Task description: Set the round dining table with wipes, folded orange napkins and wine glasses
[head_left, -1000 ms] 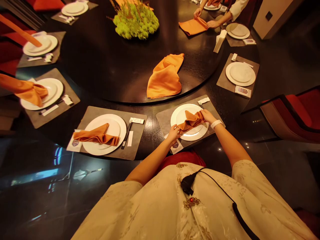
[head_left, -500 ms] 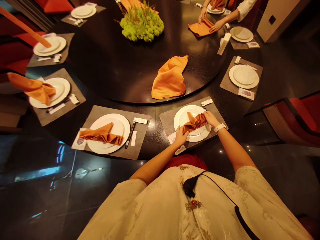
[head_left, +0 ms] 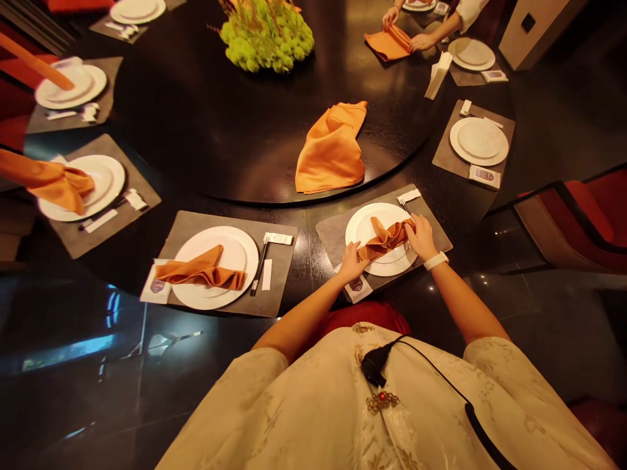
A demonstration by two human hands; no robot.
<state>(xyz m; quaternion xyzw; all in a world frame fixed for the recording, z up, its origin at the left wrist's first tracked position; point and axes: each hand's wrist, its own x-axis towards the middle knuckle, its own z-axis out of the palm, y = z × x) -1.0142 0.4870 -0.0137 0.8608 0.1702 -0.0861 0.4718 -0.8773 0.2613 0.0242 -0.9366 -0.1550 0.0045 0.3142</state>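
A folded orange napkin [head_left: 385, 239] lies across a white plate [head_left: 383, 269] right in front of me. My left hand [head_left: 353, 264] pinches the napkin's left end at the plate's rim. On the other side, my right hand [head_left: 422, 236] has its fingers closed round the right end. Beneath the plate is a grey placemat [head_left: 333, 228], with chopsticks and a white rest [head_left: 409, 195] at its top corner. A white wrapped packet [head_left: 359, 290] lies beside my left hand, partly covered by it. A loosely crumpled orange napkin [head_left: 331, 153] sits further up on the turntable.
To the left, another setting has a folded napkin [head_left: 206, 271] on its plate. Green decoration [head_left: 267, 36] stands on the round turntable. A co-worker's hands [head_left: 418, 43] handle an orange napkin [head_left: 388, 44] across the table. A red chair [head_left: 582, 222] is at right.
The view has shifted slightly. Both my hands stay at the napkin's ends, with the fingers a little re-placed. Across the table, the co-worker's napkin looks folded narrower.
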